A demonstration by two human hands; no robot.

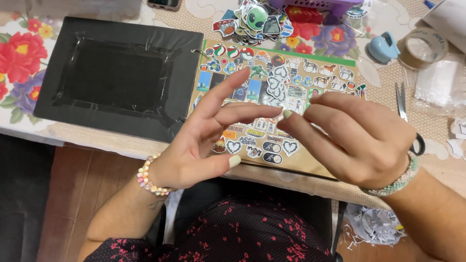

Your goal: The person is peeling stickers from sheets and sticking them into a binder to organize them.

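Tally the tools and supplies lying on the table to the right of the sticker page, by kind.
Scissors: 1
Clear tape roll: 1
Blue tape dispenser: 1
Total: 3

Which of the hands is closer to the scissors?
The right hand. Its wrist lies just beside the scissors. The left hand is farther off, over the sticker page.

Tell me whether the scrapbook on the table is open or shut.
Open: the black cover lies flipped flat to the left, and the brown sticker-covered page faces up beside it.
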